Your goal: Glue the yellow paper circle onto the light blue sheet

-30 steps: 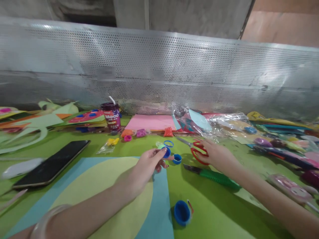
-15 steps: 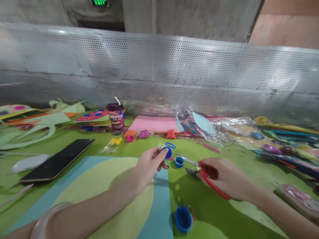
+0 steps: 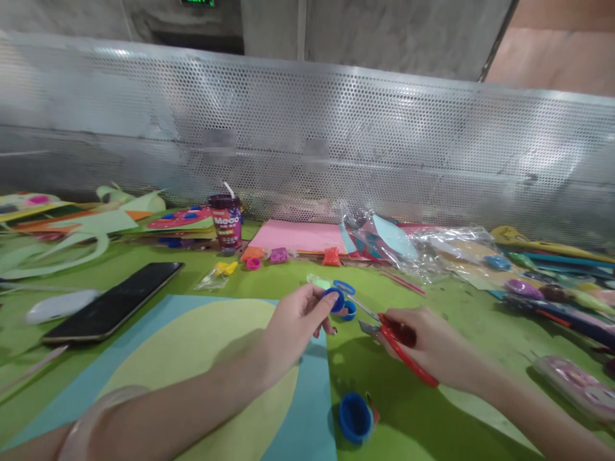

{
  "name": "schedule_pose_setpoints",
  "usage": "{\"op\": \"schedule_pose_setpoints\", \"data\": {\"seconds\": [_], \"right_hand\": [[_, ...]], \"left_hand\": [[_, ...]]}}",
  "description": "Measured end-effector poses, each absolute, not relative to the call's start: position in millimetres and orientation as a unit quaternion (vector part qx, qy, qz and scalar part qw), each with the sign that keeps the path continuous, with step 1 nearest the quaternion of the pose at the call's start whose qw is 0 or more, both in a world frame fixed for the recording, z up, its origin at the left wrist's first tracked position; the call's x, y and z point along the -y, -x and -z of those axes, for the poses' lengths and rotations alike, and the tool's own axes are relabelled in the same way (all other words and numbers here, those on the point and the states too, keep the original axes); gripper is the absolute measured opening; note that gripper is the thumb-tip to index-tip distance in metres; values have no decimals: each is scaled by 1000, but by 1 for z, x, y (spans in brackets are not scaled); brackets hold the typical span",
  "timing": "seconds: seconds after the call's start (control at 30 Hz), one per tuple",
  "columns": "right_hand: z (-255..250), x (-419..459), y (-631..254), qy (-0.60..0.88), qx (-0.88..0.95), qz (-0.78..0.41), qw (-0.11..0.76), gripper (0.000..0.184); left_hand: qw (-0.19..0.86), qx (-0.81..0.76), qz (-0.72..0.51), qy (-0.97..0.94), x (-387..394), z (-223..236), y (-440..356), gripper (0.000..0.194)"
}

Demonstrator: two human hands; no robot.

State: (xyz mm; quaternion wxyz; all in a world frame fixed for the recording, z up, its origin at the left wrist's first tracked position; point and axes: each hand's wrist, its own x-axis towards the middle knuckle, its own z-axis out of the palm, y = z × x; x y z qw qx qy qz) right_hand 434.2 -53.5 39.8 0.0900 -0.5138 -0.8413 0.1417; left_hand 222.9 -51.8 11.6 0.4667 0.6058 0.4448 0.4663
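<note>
My left hand is closed in a pinch on a blue plastic cap. Just beyond it shows a thin blue loop; whether it joins the cap I cannot tell. My right hand grips red-handled scissors with the blades apart, one pointing toward the held cap. Partly behind my left fingers, a small blue cap sits on the green tabletop. Nearer to me, a larger blue cup-like cap lies tilted, with a small reddish item beside it.
Under my left arm lies blue paper with a pale yellow circle. A black phone is at left. Behind stand a purple drink cup, pink paper and clay packets. A pink case lies at right.
My left hand has moved right with the blue cap, closer to the scissors, and now partly covers the small cap. The blue loop has shifted right as well. The scissors stay nearly in place, still apart.
</note>
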Motion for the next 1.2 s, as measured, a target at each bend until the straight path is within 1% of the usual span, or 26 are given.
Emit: {"op": "schedule_pose_setpoints", "data": {"seconds": [0.23,0.4,0.6,0.73,0.9,1.07,1.13,1.2], "right_hand": [[-36,55,-432,522,810,-241,112,26],[-38,57,-430,524,775,-326,139,34],[-39,56,-430,530,718,-435,123,32],[-35,55,-435,528,693,-475,121,31],[-38,55,-440,525,690,-487,101,35],[-52,59,-436,525,692,-491,57,37],[-54,60,-435,519,729,-442,64,34],[-53,61,-433,515,774,-358,87,30]], "left_hand": [[440,-455,-459,-624,52,-14,-221,25],[422,-446,-461,-641,50,-14,-218,23],[409,-428,-475,-651,48,-10,-216,22],[405,-434,-475,-650,49,-9,-216,22],[426,-422,-486,-636,51,-11,-215,21],[438,-409,-489,-635,54,-15,-215,19],[443,-409,-487,-632,54,-16,-216,19],[454,-420,-479,-623,54,-17,-216,18]]}}
